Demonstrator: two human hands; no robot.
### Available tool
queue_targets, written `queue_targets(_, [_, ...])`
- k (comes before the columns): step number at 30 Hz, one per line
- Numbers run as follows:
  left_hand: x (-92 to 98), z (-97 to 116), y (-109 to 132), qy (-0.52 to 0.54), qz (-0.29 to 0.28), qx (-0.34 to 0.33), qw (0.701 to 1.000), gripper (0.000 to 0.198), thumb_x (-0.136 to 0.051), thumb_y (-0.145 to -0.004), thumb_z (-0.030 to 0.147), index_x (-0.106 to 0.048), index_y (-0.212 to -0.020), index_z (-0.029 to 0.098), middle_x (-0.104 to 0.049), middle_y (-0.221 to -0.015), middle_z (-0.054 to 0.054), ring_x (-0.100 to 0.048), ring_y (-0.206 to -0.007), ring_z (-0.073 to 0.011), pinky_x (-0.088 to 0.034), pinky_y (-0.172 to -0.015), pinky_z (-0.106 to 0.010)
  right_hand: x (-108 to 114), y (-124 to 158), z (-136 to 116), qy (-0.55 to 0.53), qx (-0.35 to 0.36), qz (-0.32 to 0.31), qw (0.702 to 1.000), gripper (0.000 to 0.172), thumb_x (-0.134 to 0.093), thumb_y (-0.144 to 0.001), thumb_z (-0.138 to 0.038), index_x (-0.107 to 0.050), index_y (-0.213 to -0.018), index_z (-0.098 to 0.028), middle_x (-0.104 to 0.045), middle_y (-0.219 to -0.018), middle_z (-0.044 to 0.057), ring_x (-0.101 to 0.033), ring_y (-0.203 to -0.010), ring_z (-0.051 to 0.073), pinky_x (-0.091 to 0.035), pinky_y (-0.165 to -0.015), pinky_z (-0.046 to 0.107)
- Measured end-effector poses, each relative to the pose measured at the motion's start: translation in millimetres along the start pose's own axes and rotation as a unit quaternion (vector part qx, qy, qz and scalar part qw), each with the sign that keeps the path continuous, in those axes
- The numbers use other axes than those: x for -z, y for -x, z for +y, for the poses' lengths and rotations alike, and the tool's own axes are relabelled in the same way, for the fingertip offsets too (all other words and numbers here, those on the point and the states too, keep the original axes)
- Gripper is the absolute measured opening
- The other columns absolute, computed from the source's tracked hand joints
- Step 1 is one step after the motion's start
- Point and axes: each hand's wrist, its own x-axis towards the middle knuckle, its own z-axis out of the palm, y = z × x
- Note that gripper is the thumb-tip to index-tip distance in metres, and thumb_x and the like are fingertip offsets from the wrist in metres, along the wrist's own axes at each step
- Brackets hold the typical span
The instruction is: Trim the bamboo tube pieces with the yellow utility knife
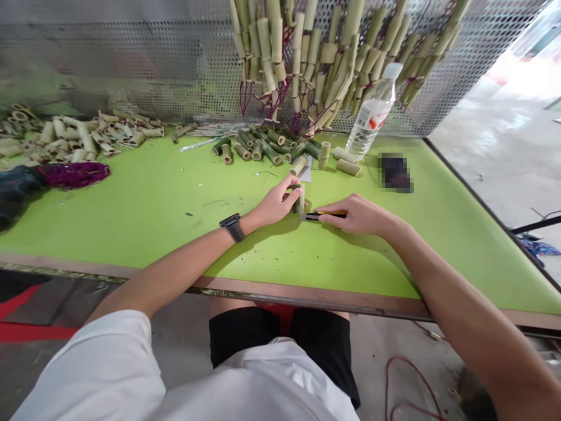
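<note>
My left hand (280, 199) grips a short bamboo piece (299, 200) upright on the green tabletop. Part of this piece is dark green and part is pale. In my right hand (362, 213) is a utility knife (326, 216) with a black and yellow handle. Its blade points left, close by the lower end of the bamboo; I cannot tell whether it touches. Just behind my left fingers lies a pale bamboo piece (298, 165) beside a small greyish sheet (307, 171).
Green bamboo pieces (258, 146) lie behind my hands, and pale cut pieces (83, 135) are heaped at the left. A water bottle (372, 117) and a blurred dark object (395, 173) stand right. Purple thread (76, 175) lies left. Strung bamboo (307, 52) hangs against the perforated metal panel (131, 70).
</note>
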Motion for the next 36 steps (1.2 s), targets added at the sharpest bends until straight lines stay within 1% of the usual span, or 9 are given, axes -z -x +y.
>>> queue_targets(2, [0.7,-0.3,-0.2,-0.022,0.001,0.007,1.0,0.021,-0.057,-0.112,0.043,-0.055,-0.115,0.022,-0.068,-0.112,-0.006,-0.074,-0.093,-0.0174,-0.06,-0.086,-0.033,-1.3,0.4,2.3,-0.017,-0.02,0.034,0.999,0.056,-0.06,-0.105,-0.061,-0.089,-0.127,-0.02,-0.077,-0.07,0.003,-0.044,-0.051,0.011,-0.034,-0.054,0.028])
queue_targets(5, [1.8,-2.1,-1.0,-0.036,0.006,0.018,0.999,0.02,-0.058,-0.112,0.042,-0.057,-0.115,0.022,-0.07,-0.11,-0.006,-0.072,-0.094,-0.0173,-0.058,-0.087,-0.033,-2.3,0.1,6.6,-0.024,-0.041,0.083,0.995,0.06,-0.069,-0.1,-0.063,-0.083,-0.14,-0.022,-0.085,-0.097,0.007,-0.048,-0.051,0.01,-0.042,-0.057,0.028])
queue_targets(7, [2.6,-5.1,-2.2,-0.02,0.002,0.03,0.999,0.02,-0.057,-0.112,0.043,-0.057,-0.114,0.023,-0.071,-0.106,-0.005,-0.071,-0.091,-0.0165,-0.057,-0.086,-0.033,-3.1,-0.9,9.5,-0.012,-0.035,0.094,0.995,0.061,-0.076,-0.096,-0.062,-0.08,-0.146,-0.025,-0.085,-0.117,0.01,-0.056,-0.054,0.011,-0.049,-0.062,0.029])
queue_targets(9, [3.5,-8.6,-3.6,-0.006,0.004,0.037,0.999,0.02,-0.056,-0.112,0.043,-0.056,-0.109,0.023,-0.071,-0.102,-0.003,-0.068,-0.087,-0.0155,-0.056,-0.085,-0.032,-4.4,-2.2,11.8,0.004,-0.015,0.1,0.995,0.056,-0.077,-0.097,-0.059,-0.08,-0.143,-0.027,-0.085,-0.122,0.011,-0.069,-0.067,0.017,-0.055,-0.071,0.032])
queue_targets(11, [4.7,-11.1,-4.9,-0.005,0.013,0.034,0.999,0.02,-0.056,-0.112,0.04,-0.057,-0.103,0.023,-0.07,-0.099,-0.002,-0.064,-0.085,-0.0148,-0.054,-0.084,-0.032,-6.0,-3.5,13.3,0.022,0.009,0.113,0.993,0.046,-0.073,-0.101,-0.055,-0.083,-0.135,-0.026,-0.085,-0.122,0.011,-0.078,-0.089,0.025,-0.059,-0.082,0.035])
queue_targets(13, [5.9,-11.4,-5.5,-0.014,0.02,0.03,0.999,0.021,-0.055,-0.112,0.037,-0.057,-0.097,0.023,-0.066,-0.095,-0.001,-0.061,-0.083,-0.0147,-0.051,-0.082,-0.031,-7.1,-4.1,14.2,0.046,0.025,0.125,0.991,0.044,-0.067,-0.106,-0.054,-0.085,-0.133,-0.025,-0.085,-0.119,0.012,-0.079,-0.098,0.028,-0.058,-0.085,0.036])
queue_targets(18, [7.2,-4.7,-4.2,-0.037,0.008,0.039,0.999,0.026,-0.059,-0.111,0.044,-0.058,-0.096,0.022,-0.061,-0.088,-0.001,-0.053,-0.074,-0.0145,-0.045,-0.071,-0.031,-8.0,-2.9,13.9,0.088,0.035,0.103,0.99,0.048,-0.058,-0.112,-0.054,-0.083,-0.143,-0.026,-0.084,-0.101,0.01,-0.072,-0.076,0.022,-0.049,-0.067,0.03])
queue_targets(23, [7.3,-1.8,-3.6,-0.047,-0.007,0.038,0.998,0.03,-0.056,-0.112,0.048,-0.06,-0.099,0.022,-0.065,-0.092,-0.003,-0.054,-0.075,-0.0145,-0.044,-0.071,-0.031,-9.3,-1.0,12.7,0.116,0.047,0.128,0.984,0.046,-0.065,-0.11,-0.056,-0.083,-0.142,-0.03,-0.082,-0.1,0.009,-0.066,-0.067,0.017,-0.044,-0.062,0.029])
queue_targets(36, [6.8,3.3,-3.9,-0.064,-0.009,0.047,0.997,0.026,-0.057,-0.113,0.042,-0.06,-0.098,0.022,-0.053,-0.081,0.0,-0.046,-0.068,-0.0145,-0.038,-0.065,-0.032,-9.8,0.5,17.1,0.142,0.059,0.17,0.973,0.043,-0.063,-0.112,-0.055,-0.085,-0.139,-0.029,-0.083,-0.107,0.009,-0.07,-0.071,0.017,-0.05,-0.065,0.029])
